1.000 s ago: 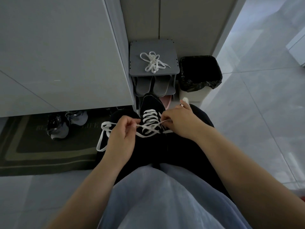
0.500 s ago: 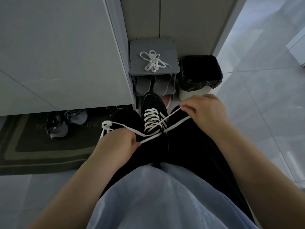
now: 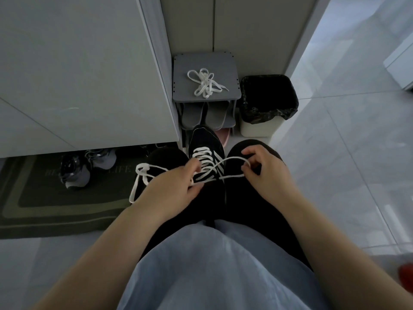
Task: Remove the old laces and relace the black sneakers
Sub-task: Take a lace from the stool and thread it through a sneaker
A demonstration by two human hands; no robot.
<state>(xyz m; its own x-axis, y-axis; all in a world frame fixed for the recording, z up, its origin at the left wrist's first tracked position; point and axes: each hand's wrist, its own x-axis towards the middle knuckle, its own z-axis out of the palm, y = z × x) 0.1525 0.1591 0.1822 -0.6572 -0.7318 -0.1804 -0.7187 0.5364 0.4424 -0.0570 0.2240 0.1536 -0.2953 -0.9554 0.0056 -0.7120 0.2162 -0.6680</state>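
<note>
Sneaker [image 3: 204, 142] between left hand [image 3: 172, 186], right hand [image 3: 266, 173]

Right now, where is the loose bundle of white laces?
In the head view, the bundle of laces lies on top of the grey shoe rack, upper centre, left of the bin.

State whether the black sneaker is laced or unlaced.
Laced: white lace crisscrosses the black sneaker; left hand and right hand hold its free lengths.
</note>
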